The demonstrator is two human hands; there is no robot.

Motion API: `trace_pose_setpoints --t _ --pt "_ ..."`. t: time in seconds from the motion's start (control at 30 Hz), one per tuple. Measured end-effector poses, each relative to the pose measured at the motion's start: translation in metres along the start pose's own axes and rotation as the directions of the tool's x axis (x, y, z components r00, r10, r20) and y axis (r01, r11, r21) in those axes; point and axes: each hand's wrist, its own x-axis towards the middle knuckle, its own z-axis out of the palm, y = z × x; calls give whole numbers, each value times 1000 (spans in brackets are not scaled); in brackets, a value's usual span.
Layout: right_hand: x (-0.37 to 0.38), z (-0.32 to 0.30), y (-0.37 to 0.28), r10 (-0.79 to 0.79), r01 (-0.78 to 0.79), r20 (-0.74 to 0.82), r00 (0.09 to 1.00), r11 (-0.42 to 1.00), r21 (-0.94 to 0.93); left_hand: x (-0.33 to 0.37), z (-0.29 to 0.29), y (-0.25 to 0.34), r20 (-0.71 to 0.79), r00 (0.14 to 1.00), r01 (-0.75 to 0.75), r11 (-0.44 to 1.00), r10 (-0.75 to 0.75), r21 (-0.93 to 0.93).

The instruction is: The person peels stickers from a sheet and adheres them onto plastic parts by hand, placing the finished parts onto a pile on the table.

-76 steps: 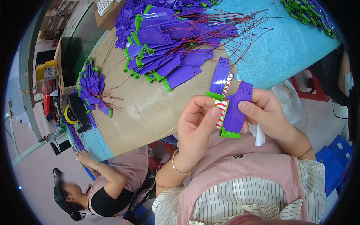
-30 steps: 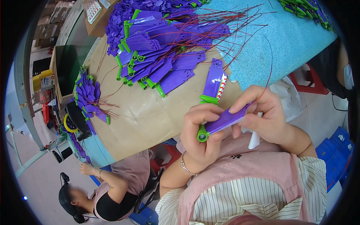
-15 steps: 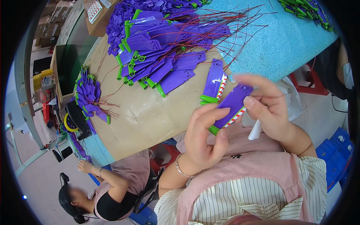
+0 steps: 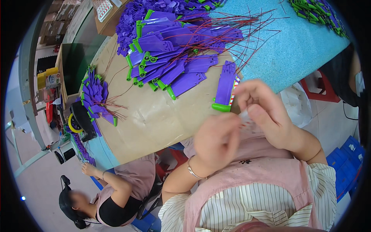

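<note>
A small white sheet with red marks (image 4: 246, 120) is between my two hands, above my lap at the table edge. My right hand (image 4: 268, 116) pinches it with the thumb and bent fingers. Blurred by motion, my left hand (image 4: 216, 139) is closed, its fingertips up against the sheet's left side; what they pinch is hidden. Just beyond my hands, a purple panel with a green rounded end (image 4: 225, 83) lies on the brown-covered table (image 4: 154, 121). A red-and-white striped strip (image 4: 234, 91) runs along its right edge, partly behind my right hand's fingers.
A large pile of purple-and-green panels (image 4: 166, 54) with red wires (image 4: 247, 27) covers the table's far side. A smaller pile (image 4: 94, 94) lies left. More parts (image 4: 317, 15) sit far right on blue foam (image 4: 293, 50). Another person (image 4: 116, 193) works at lower left.
The purple panel that was in my hands has left them; a panel lies on the table in front. My hands now hold the white sheet between them, and my left hand has moved closer to my right.
</note>
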Motion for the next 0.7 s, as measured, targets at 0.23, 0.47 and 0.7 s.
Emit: trace_pose_setpoints --t 0.23,0.47,0.7 --pt "1 -9 7 -44 50 55 998 992 -115 16 -11 -7 1 995 -102 982 103 158" --pt "3 -8 3 -63 75 113 992 991 -111 16 -17 -11 71 995 -82 993 76 82" --pt "-1 -7 -6 240 -238 5 971 967 -91 15 -18 -15 42 949 -297 848 311 439"
